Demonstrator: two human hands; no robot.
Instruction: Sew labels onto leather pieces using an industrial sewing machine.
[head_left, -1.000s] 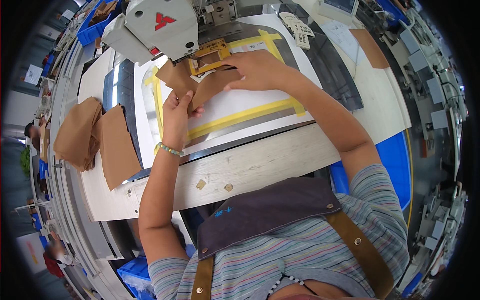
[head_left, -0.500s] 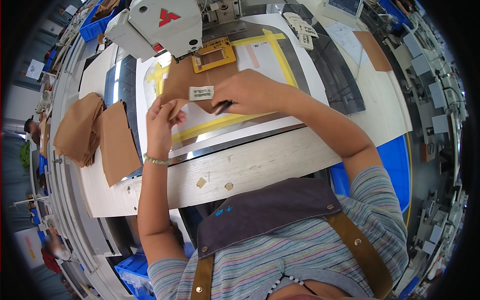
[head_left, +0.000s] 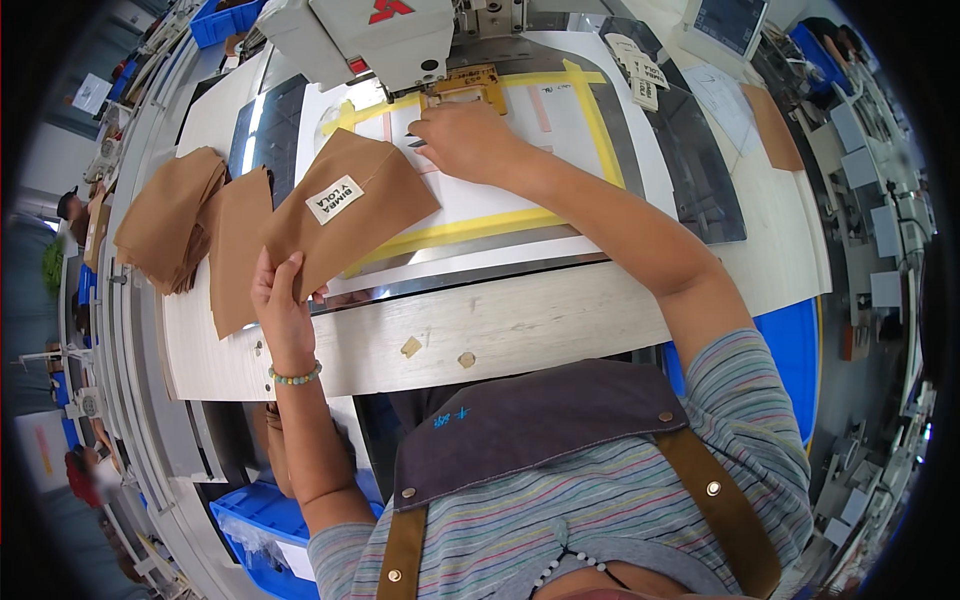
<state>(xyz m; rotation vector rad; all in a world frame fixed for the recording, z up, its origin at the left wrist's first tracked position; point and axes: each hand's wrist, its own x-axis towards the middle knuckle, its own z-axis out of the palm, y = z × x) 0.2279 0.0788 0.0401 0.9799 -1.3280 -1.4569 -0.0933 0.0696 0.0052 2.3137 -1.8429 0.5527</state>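
Observation:
My left hand pinches the lower left corner of a brown fabric piece between thumb and fingers. A white label with dark lettering lies on that piece, which is held tilted above the left part of the taped white sheet. Closed around small dark thread snips, my right hand is just in front of the yellow clamp frame under the sewing machine head. Only the snips' pointed tips show; my fingers hide the rest.
Left of the sheet lie a stack of brown fabric pieces and another brown piece. Several white labels are at the back right, near a screen. Blue bins stand below the table.
The brown piece has come out from under the clamp frame and swung left and nearer with my left hand. My right hand has let go of it and moved toward the clamp frame.

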